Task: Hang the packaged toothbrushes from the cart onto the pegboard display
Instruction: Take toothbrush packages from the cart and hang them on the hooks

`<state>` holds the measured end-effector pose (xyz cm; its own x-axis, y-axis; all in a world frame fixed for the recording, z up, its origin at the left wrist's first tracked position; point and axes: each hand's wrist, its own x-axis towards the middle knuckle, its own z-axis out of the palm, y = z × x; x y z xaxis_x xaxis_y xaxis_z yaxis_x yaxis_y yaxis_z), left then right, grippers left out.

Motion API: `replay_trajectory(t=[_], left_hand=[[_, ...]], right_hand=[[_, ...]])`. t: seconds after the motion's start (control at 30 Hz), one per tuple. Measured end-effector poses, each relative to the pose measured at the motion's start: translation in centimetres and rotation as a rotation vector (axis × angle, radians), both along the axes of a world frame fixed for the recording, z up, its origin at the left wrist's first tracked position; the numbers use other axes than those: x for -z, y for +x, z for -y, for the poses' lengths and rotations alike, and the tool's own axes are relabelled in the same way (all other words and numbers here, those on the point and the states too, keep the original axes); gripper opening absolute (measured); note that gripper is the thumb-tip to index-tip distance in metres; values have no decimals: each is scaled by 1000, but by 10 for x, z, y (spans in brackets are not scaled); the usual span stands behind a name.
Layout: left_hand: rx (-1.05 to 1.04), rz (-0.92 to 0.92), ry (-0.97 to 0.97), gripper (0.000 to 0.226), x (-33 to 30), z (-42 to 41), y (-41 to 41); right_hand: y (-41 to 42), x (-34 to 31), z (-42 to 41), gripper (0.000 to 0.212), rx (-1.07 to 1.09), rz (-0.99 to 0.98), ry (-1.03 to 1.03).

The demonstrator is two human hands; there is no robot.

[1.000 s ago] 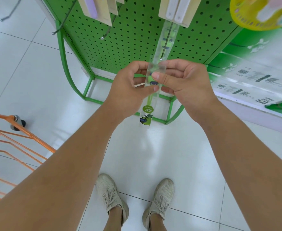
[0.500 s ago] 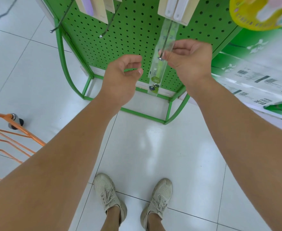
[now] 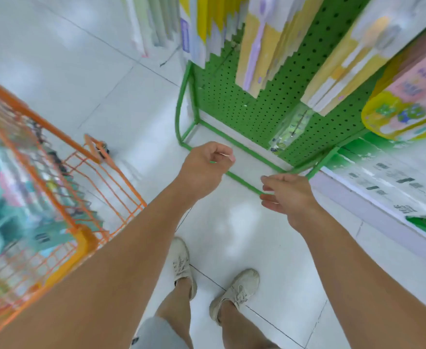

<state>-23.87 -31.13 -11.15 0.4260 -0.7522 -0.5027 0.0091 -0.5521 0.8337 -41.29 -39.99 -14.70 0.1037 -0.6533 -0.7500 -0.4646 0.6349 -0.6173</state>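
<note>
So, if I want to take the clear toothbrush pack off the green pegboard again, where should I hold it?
Probably pinch the clear toothbrush pack near its top, where it hangs on the hook, coming from the front. It is long, thin and hangs straight down the pegboard, so sliding it forward along the hook should free it.

we see a bright green pegboard dotted with rows of dark holes, on a green tube frame. at 12 o'clock hang cream and yellow toothbrush packs with lilac brushes. at 9 o'clock the wire cart is orange, its blurred contents teal and pink. the floor is pale white tile with thin dark seams. at 6 o'clock our shoes are off-white.
</note>
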Motion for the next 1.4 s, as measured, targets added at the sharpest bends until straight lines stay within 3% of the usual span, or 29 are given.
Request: replay_trajectory(t=[0.1, 0.2, 0.37, 0.43, 0.53, 0.67, 0.8, 0.97, 1.03, 1.13, 1.27, 1.4], left_hand=[[-88, 17, 20, 6, -73, -68, 31], [-309, 51, -12, 8, -126, -138, 76], [-660, 158, 109, 8, -149, -263, 147], [-745, 222, 210, 14, -141, -302, 178], [-793, 292, 338, 44, -128, -350, 219], [-820, 262, 460, 67, -107, -391, 265], [-627, 323, 659, 68, -84, -402, 275], [-514, 386, 816, 103, -51, -387, 262], [-610, 406, 891, 100, -41, -373, 261], [-733, 386, 959, 74, -35, -359, 264], [-869, 264, 776, 53, -43, -357, 273], [-1072, 201, 329, 36, -70, -360, 272]], right_hand=[[46, -77, -67, 14, -178, 112, 87], [100, -146, -121, 10, -324, 237, 100], [184, -205, -196, 3, -611, 278, 53], [222, -211, -221, 1, -732, 250, 24], [280, -206, -257, 6, -877, 200, -10], [352, -193, -295, 19, -946, 137, -82], [395, -172, -330, 18, -1062, 56, -103], [407, -141, -354, 18, -1083, -1, -89], [409, -132, -352, 20, -1077, 3, -146], [410, -123, -333, 18, -1059, -28, -177], [416, -124, -292, 25, -980, -38, -396], [440, -125, -250, 53, -918, -132, -680]])
